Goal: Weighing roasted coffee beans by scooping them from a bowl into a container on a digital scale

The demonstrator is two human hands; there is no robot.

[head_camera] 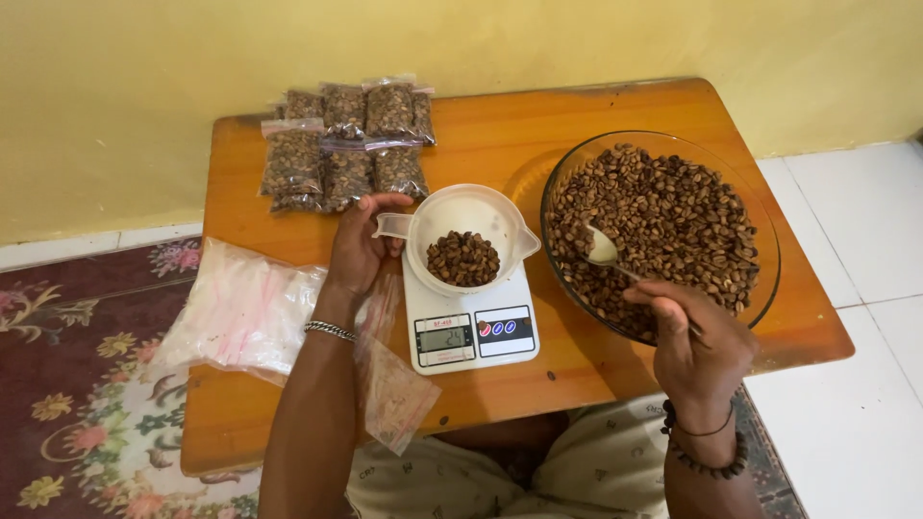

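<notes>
My left hand [363, 242] grips the handle of a clear plastic measuring cup [468, 213] that stands on a small white kitchen scale [468, 332]. The cup holds a little heap of brown coffee beans [462, 258]. My right hand [694, 344] holds a metal spoon [606, 254] whose bowl rests on the beans inside a large glass bowl [764, 279] to the right of the scale. The spoon's bowl looks empty.
Everything stands on a low orange wooden table [490, 135] against a yellow wall. Several filled clear bags of beans [346, 144] lie at the back left. A stack of empty clear zip bags [240, 312] lies at the front left, one loose bag [394, 394] near the edge. A patterned rug covers the floor at left.
</notes>
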